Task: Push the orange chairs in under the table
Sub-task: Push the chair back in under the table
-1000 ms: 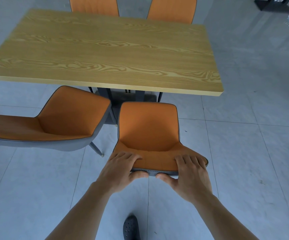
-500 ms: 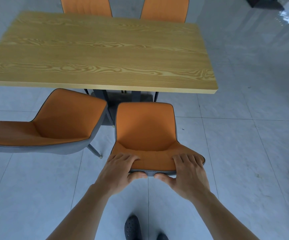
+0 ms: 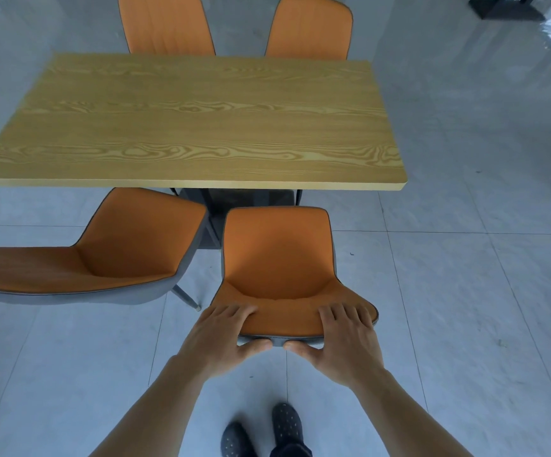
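The near chair (image 3: pixel 277 258) stands on the floor in front of the table (image 3: pixel 195 127), facing it, with the front of its seat just short of the table's near edge and none of it underneath yet. The left hand (image 3: pixel 221 338) and the right hand (image 3: pixel 343 341) both grasp the top of its backrest, fingers curled over the orange front and thumbs pressed against the grey back.

To its left, a second chair (image 3: pixel 102 255) sits turned at an angle, its seat corner close to the table edge and its backrest swung out towards the left of the view. It looks pulled out as well.

Across the table, two more chairs (image 3: pixel 168 26) show only their backrests above the far edge, so they appear to be pushed in already.

As I judge it, the far side is done and the near side is left: the held chair needs a straight push forward, and the angled one needs squaring up first.

There are no containers here, and the tabletop carries nothing. The person's dark shoes (image 3: pixel 267 433) stand on the pale tiled floor (image 3: pixel 465 324) directly behind the held chair.
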A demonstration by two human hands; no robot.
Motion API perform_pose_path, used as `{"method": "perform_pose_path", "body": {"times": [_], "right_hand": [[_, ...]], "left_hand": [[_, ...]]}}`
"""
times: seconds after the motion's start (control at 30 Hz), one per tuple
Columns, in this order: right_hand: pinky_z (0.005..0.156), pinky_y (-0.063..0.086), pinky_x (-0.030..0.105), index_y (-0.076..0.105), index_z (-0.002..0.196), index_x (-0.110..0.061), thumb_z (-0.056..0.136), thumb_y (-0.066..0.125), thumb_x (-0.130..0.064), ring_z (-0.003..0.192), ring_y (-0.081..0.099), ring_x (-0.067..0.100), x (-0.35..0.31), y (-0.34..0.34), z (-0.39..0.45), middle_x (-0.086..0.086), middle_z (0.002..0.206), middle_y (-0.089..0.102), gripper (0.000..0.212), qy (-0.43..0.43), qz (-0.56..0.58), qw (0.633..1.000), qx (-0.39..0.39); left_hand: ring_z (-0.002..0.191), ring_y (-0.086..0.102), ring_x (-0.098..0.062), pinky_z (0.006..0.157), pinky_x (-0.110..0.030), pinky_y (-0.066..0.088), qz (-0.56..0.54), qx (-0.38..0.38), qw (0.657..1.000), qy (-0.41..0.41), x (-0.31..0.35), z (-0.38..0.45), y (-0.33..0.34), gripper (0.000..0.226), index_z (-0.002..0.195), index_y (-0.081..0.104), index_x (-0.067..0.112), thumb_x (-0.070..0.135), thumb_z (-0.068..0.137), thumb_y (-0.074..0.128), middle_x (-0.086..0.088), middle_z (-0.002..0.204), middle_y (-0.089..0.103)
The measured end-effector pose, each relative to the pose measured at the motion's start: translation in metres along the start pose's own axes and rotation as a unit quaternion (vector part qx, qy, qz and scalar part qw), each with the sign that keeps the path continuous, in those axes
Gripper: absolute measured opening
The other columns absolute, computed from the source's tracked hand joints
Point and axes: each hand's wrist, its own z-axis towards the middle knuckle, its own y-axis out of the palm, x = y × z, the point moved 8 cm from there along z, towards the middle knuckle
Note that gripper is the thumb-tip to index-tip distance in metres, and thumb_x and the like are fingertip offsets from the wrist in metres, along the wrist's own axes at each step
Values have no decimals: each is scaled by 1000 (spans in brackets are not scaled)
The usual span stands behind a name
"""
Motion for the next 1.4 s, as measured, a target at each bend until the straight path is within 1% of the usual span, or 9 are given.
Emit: {"method": "perform_pose_path", "body": {"times": [0.17,0.3,0.57,0.83,0.9,1.0,1.07,1.17,1.4], "right_hand": [[123,17,46,43,146,-25,69,7,-103,145,33,23,-9,-16,4,0,154,44,116,9,51,999,-3],[127,9,48,22,160,-26,70,0,-102,155,15,24,-61,-34,26,3,168,24,120,2,53,998,-15],[127,11,43,24,158,-18,81,13,-95,154,17,23,-266,-50,77,3,165,27,110,-32,85,996,-15],[126,12,38,18,161,-13,82,25,-93,153,17,19,-487,-43,108,2,167,25,112,-65,142,987,-39],[127,9,40,15,162,-14,80,23,-95,155,11,20,-519,-39,115,2,169,18,116,-68,139,987,-47],[126,14,41,16,161,-16,76,22,-98,155,13,22,-547,-27,120,2,169,20,118,-53,134,988,-63],[122,24,40,25,157,-17,76,26,-97,149,27,24,-554,-20,121,0,161,35,114,-35,131,989,-59],[116,33,38,39,148,-20,78,31,-94,137,42,23,-553,-19,125,-4,143,52,102,-16,148,988,-37],[114,34,38,47,134,-20,75,22,-94,129,48,23,-545,-21,126,-2,132,57,98,-30,148,988,-38]], "left_hand": [[142,28,-8,121,-34,19,-34,31,999,-9,-22,-14,-36,86,153,29,39,87,82,35,19,154,37],[139,31,-7,118,-35,25,-27,82,996,-23,-90,-27,-80,84,152,30,39,88,83,34,18,150,42],[146,26,-12,119,-33,8,-1,120,993,-15,-271,-73,-164,88,151,31,38,92,82,26,15,156,37],[144,22,-13,116,-42,29,7,107,994,-37,-447,-119,-241,92,152,28,41,93,76,39,14,158,33],[143,19,-12,117,-40,27,20,97,995,-26,-474,-121,-249,96,151,29,40,96,73,37,15,157,33],[146,24,-13,123,-40,18,48,64,997,2,-502,-118,-247,100,149,30,40,100,69,35,16,158,33],[145,28,-13,124,-41,18,65,46,997,21,-512,-112,-242,101,148,31,40,101,68,34,15,157,35],[139,37,-11,119,-38,27,73,50,995,34,-519,-102,-240,97,143,39,43,102,65,34,18,150,43],[128,49,-15,104,-38,43,70,102,992,34,-506,-104,-242,86,130,54,41,98,67,40,18,135,57]]}}
